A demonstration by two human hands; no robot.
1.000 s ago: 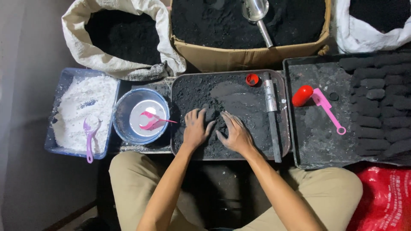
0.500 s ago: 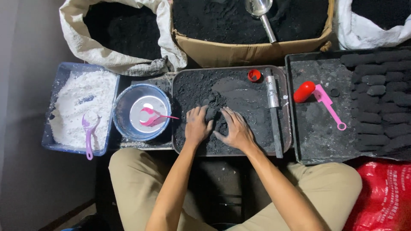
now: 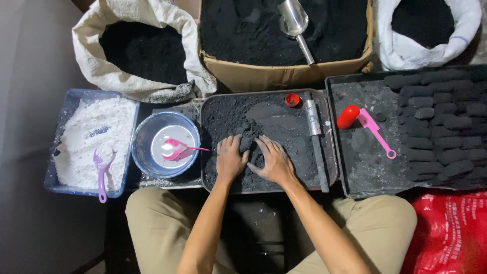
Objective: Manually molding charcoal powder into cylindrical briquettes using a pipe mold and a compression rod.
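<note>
The left hand and right hand are pressing open, spread fingers into black powder on the metal tray.

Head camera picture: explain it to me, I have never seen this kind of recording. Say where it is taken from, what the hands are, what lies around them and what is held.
There is no machine here. A person wears a camera on the head, so the one view looks straight down at their own lap and arms. The left hand and right hand lie palms down, side by side, pressing into black powder on a metal tray. Neither hand grips a tool; the fingers are spread in the powder. On the same tray lie a metal tube and a small red cap. To the left stand a blue bowl with a pink spoon, and a blue tray of white powder with a purple scoop. To the right, a dark tray carries rows of black pressed lumps, a red cylinder and a pink tool. Behind are sacks and a cardboard box of black powder with a metal scoop.
</note>
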